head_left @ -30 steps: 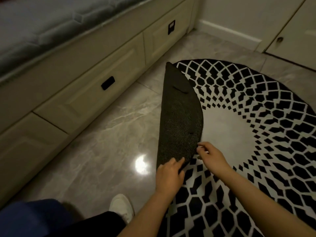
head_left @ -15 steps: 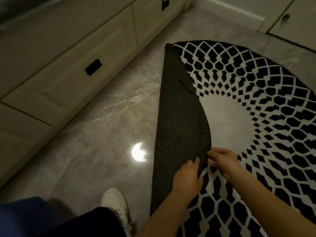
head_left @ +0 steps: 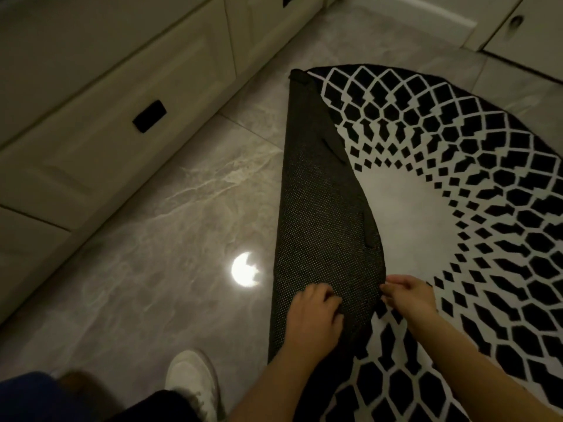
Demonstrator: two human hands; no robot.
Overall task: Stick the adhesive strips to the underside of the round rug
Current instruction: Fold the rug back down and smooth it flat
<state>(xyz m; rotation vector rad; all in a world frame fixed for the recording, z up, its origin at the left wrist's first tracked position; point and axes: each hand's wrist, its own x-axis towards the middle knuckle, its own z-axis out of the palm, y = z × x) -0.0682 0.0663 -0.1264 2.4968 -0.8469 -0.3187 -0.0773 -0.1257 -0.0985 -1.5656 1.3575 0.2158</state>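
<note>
Rug point(head_left: 457, 184) on floor point(head_left: 170, 208), left edge folded over, underside point(head_left: 320, 214) up. My left hand point(head_left: 313, 315) presses it, fingers curled; right hand point(head_left: 408, 293) pinches the fold's edge.

Both forearms are bare, with no sleeves, watch or rings to see. The person wears a white shoe point(head_left: 195, 382), dark trousers point(head_left: 152, 406) and a blue garment point(head_left: 27, 397) at the lower left.

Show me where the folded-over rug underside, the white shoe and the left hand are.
rug underside point(head_left: 320, 208), head view, middle of the dark dotted backing.
white shoe point(head_left: 192, 382), head view, its upper.
left hand point(head_left: 313, 315), head view, back of the hand.
</note>
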